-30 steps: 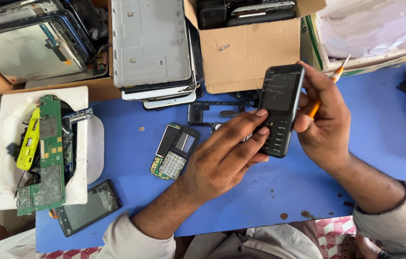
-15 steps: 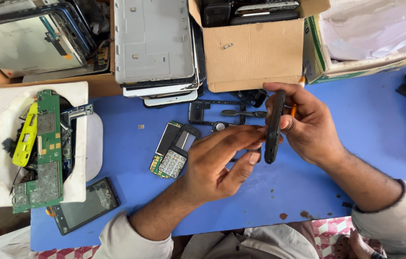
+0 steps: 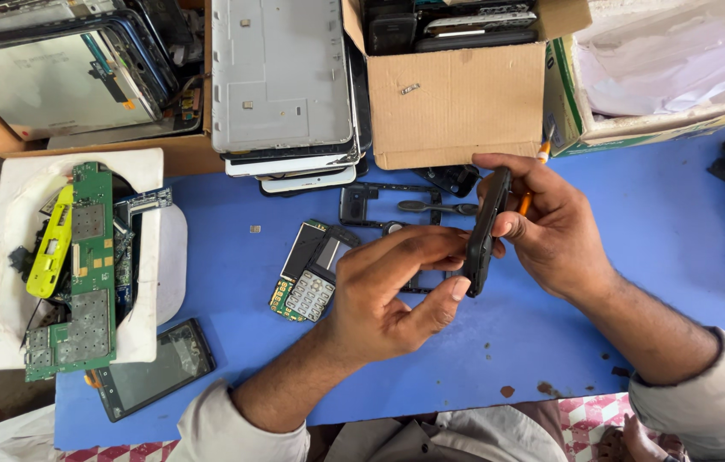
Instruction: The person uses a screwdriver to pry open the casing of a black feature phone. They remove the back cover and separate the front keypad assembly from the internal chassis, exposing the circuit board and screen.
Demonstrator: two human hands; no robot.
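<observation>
Hands first: we are holding a black phone casing [image 3: 484, 229] edge-on above the blue bench [image 3: 653, 248]. Our right hand [image 3: 551, 227] is gripping its upper part, with an orange-handled tool [image 3: 532, 184] tucked behind the fingers. Our left hand [image 3: 384, 295] is pinching its lower end between thumb and curled fingers. Just beside the left hand, a stripped keypad phone [image 3: 311, 269] is lying on the bench, with black frame parts [image 3: 405, 205] behind it. Further out, a plain brown cardboard box [image 3: 457, 107] is standing at the back, a green-edged carton [image 3: 636, 128] holding white plastic to its right, and stacked grey panels [image 3: 281, 81] to its left. A white foam tray [image 3: 11, 222] with green circuit boards [image 3: 89, 274] is sitting far left. Compared with a second ago, the casing is turning from face-on to edge-on, and our hands are sitting slightly higher.
</observation>
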